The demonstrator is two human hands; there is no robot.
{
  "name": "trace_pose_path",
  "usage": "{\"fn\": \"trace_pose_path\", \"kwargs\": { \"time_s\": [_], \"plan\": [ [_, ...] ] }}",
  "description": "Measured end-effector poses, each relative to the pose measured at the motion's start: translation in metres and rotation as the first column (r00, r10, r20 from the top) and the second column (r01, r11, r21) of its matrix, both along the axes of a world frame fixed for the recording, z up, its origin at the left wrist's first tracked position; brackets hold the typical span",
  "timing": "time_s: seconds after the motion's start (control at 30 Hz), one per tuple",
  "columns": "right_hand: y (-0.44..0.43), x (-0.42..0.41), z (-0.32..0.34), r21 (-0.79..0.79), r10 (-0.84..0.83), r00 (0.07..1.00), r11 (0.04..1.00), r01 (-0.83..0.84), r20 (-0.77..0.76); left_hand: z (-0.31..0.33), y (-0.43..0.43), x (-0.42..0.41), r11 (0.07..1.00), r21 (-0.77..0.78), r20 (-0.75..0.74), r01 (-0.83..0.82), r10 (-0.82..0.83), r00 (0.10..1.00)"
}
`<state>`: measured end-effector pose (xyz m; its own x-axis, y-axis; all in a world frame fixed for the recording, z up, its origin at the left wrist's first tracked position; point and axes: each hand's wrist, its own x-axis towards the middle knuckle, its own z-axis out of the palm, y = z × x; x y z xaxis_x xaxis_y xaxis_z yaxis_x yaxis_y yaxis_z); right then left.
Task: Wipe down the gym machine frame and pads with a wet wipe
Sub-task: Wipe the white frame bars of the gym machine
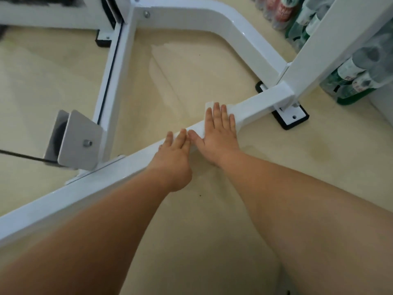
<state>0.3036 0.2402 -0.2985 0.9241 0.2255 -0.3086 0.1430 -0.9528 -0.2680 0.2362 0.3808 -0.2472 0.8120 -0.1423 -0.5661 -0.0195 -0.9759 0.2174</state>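
The white gym machine frame lies low on the beige floor, its near bar running from lower left to a foot plate at the right. My right hand presses flat, fingers straight, on a white wet wipe spread over that bar; only the wipe's far edge shows beyond the fingertips. My left hand rests on the same bar just left of the right hand, fingers straight. No pads are in view.
A pulley bracket with a black cable stands at the left. Another frame bar runs back to a cross tube. Black foot plate at the right. Shrink-wrapped bottles stack behind the right upright.
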Motion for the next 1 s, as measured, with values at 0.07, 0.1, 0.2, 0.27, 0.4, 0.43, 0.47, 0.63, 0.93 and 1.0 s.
{"fn": "trace_pose_path", "kwargs": {
  "time_s": [0.07,0.1,0.2,0.27,0.4,0.43,0.47,0.63,0.93,1.0],
  "plan": [
    [0.017,-0.023,0.002,0.006,0.057,0.998,0.998,-0.057,-0.031,0.002,0.02,-0.015,0.996,0.044,0.059,0.078,-0.081,0.995],
    [0.027,-0.034,0.002,0.007,0.092,0.995,0.996,-0.092,-0.048,0.002,0.033,-0.028,0.991,0.083,0.081,0.103,-0.11,0.991],
    [0.059,-0.063,0.004,0.005,0.219,0.973,0.976,-0.219,-0.074,0.002,0.08,-0.074,0.972,0.194,0.062,0.133,-0.147,0.987],
    [0.085,-0.08,0.004,-0.015,0.317,0.945,0.948,-0.319,-0.074,0.004,0.117,-0.103,0.955,0.253,0.037,0.153,-0.168,0.985],
    [0.147,-0.121,0.003,-0.032,0.495,0.863,0.865,-0.5,-0.097,0.011,0.191,-0.155,0.937,0.331,0.082,0.112,-0.146,0.986],
    [0.164,-0.131,0.003,-0.025,0.523,0.846,0.849,-0.527,-0.101,0.013,0.206,-0.165,0.936,0.344,0.077,0.068,-0.101,0.992],
    [0.178,-0.141,0.003,-0.019,0.543,0.834,0.837,-0.547,-0.101,0.014,0.219,-0.173,0.936,0.351,0.072,0.014,-0.042,0.996],
    [0.229,-0.181,-0.002,-0.03,0.667,0.739,0.74,-0.672,-0.096,0.013,0.266,-0.2,0.924,0.331,0.022,-0.189,0.193,0.981],
    [0.241,-0.167,-0.007,-0.122,0.732,0.681,0.675,-0.727,-0.014,0.011,0.32,-0.252,0.911,0.312,0.0,-0.268,0.282,0.959],
    [0.256,-0.179,-0.007,-0.123,0.661,0.75,0.744,-0.657,-0.005,0.004,0.331,-0.27,0.892,0.304,0.053,-0.334,0.335,0.941]
  ]
}}
